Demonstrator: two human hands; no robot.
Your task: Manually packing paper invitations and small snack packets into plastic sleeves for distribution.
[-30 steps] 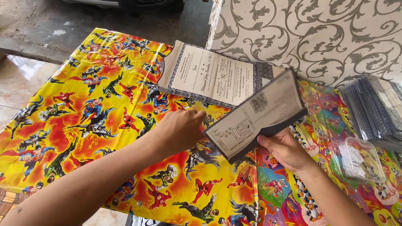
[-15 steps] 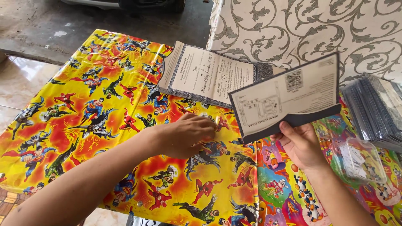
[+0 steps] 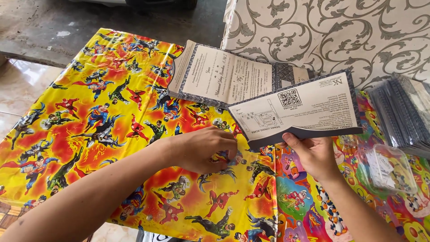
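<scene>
Table, covered by a yellow cartoon-hero sheet (image 3: 89, 116) from 8 to 12 o'clock; laid flat, evidently as a work surface. A second cartoon sheet (image 3: 295, 197) in mixed bright colours adjoining at 4 to 5 o'clock.

White cloth with grey scrollwork (image 3: 340, 36) at 1 o'clock, draped over something bulky; what lies beneath hidden.

Stack of opened printed cards (image 3: 219, 76) at 12 o'clock, resting on the yellow sheet against the white cloth, printed faces up, probably set there within reach.

Pile of dark clear-sleeved items (image 3: 403, 112) at 3 o'clock, leaning at the frame edge; contents too blurred to tell.

Clear plastic bag (image 3: 387, 168) with small pieces inside at 4 o'clock, lying on the bright sheet.

Single folded card (image 3: 298, 110) with dark border at centre, raised off the table and tilted face up toward the camera, apparently for reading or checking.

Right hand (image 3: 316, 154) at 5 o'clock, closed on the folded card's lower edge, thumb on top, fingers beneath.

Left hand (image 3: 201, 148) at 6 o'clock, palm down on the yellow sheet, fingers curled, fingertips just beside the folded card's lower left corner; nothing seen held, closure cannot be told.
</scene>
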